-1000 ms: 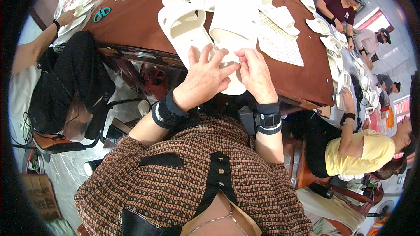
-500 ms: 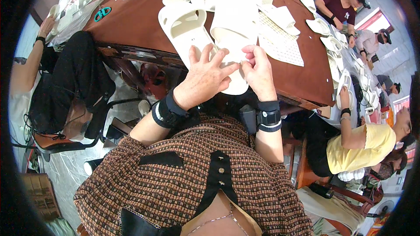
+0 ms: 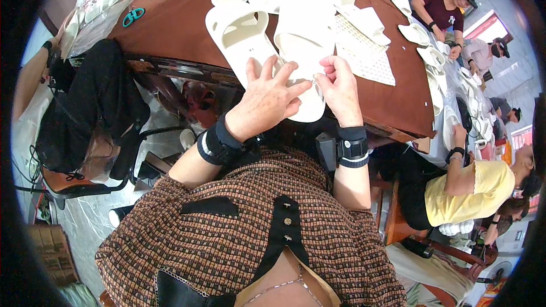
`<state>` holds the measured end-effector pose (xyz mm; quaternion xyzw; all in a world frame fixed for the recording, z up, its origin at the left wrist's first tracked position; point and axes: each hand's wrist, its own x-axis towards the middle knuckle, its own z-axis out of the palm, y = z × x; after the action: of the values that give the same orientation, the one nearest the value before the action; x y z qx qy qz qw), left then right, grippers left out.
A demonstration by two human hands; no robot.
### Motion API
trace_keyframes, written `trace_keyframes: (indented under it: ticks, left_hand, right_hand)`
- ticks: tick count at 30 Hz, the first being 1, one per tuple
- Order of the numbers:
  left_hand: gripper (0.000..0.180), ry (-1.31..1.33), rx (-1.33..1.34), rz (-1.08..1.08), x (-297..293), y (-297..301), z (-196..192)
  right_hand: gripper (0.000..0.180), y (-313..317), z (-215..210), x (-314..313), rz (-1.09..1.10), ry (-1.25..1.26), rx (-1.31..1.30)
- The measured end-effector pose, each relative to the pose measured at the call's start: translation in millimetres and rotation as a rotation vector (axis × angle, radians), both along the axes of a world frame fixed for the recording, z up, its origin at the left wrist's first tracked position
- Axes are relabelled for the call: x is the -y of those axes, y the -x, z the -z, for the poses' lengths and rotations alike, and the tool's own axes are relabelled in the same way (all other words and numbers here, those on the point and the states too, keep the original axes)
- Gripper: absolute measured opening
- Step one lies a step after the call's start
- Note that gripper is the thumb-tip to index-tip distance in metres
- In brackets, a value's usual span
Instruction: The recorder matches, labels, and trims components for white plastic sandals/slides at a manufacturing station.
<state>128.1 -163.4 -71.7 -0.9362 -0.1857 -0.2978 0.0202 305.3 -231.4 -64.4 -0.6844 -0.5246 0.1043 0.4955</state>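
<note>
A cream slip-on sandal [image 3: 304, 40] lies sole-up over the near edge of the brown table [image 3: 176, 28]. My left hand [image 3: 267, 99] presses flat on its heel end, fingers spread. My right hand [image 3: 340, 88] pinches the same end at its right side, thumb and fingers closed on the edge. A second cream sandal [image 3: 239, 31] lies strap-up just to the left, touching neither hand. Both my wrists carry black bands.
More cream sandals and strap pieces [image 3: 364, 20] cover the far table, with a white perforated sheet [image 3: 364, 54] at right and teal scissors [image 3: 133, 16] at left. A black office chair [image 3: 91, 113] stands at my left. Other people [image 3: 466, 187] sit along a table at right.
My right hand has shifted slightly along the sandal's edge and my left fingers have spread a little wider. The sandal stays in place.
</note>
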Motion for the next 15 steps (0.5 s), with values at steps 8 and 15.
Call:
trace_keyframes:
  ticks: [8, 15]
  left_hand:
    - [0.043, 0.006, 0.004, 0.002, -1, 0, 1]
    - [0.046, -0.06, 0.004, -0.008, -4, -2, 4]
  right_hand:
    - [0.032, -8, 4, 1, -0.044, 0.032, -0.002]
    - [0.033, -16, 7, -2, -0.068, -0.007, 0.008]
